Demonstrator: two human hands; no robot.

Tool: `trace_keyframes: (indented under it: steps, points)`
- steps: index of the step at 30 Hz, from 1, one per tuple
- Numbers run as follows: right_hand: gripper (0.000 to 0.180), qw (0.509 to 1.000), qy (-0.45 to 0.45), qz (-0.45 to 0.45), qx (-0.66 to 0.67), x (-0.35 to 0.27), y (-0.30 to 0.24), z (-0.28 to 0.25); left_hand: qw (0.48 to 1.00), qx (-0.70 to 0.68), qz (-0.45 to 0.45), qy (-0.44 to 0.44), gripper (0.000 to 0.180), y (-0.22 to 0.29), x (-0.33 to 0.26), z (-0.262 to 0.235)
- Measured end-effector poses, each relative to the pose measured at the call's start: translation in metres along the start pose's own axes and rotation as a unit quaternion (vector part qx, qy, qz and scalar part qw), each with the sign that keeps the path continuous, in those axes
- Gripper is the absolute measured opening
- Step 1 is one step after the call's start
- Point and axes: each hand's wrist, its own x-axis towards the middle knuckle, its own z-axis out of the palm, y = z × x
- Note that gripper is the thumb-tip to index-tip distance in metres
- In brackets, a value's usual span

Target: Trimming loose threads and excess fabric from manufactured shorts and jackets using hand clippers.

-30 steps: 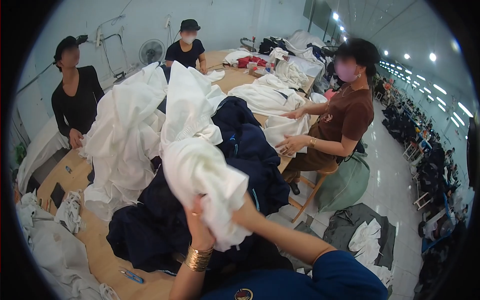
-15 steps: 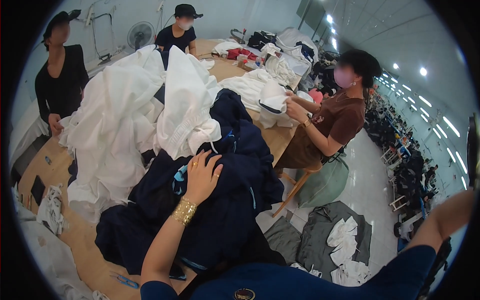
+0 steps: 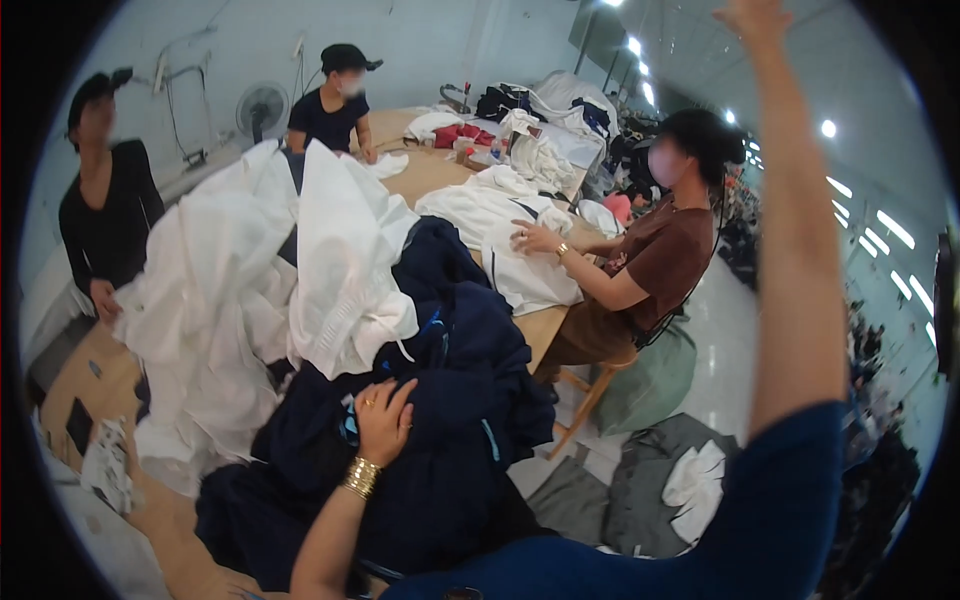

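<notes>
The left hand (image 3: 383,422) lies palm down upon the pile of navy garments (image 3: 450,420), with its fingers a little bent and loosely spread; it is open and grasps nothing. The right hand (image 3: 757,15) is raised high at the upper edge, partly cut off and blurred, so I cannot tell how far it is open or whether it holds something. The navy garments are in front of the person, on the tabletop (image 3: 190,545). Just beyond the left hand, a white garment with gathered waistband (image 3: 350,290) rests against them, and a heap of white garments (image 3: 210,310) is at its left. At the right, a co-worker in brown (image 3: 675,255) touches white fabric (image 3: 525,270).
</notes>
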Motion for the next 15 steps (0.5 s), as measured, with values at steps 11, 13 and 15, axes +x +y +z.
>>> trace_keyframes:
  steps: [11,13,15]
  points:
    - [0.052,0.930,-0.044,-0.049,0.362,0.007,0.039,0.055,0.999,0.034,0.010,0.002,0.035,0.002,0.002,-0.001]
    - [0.045,0.992,-0.002,0.049,0.117,0.007,0.031,0.052,1.000,0.024,0.009,0.003,0.035,0.003,0.003,0.002]
    - [0.034,0.990,-0.037,-0.128,0.042,0.013,0.043,0.034,1.000,0.023,0.011,0.005,0.035,0.004,0.006,-0.001]
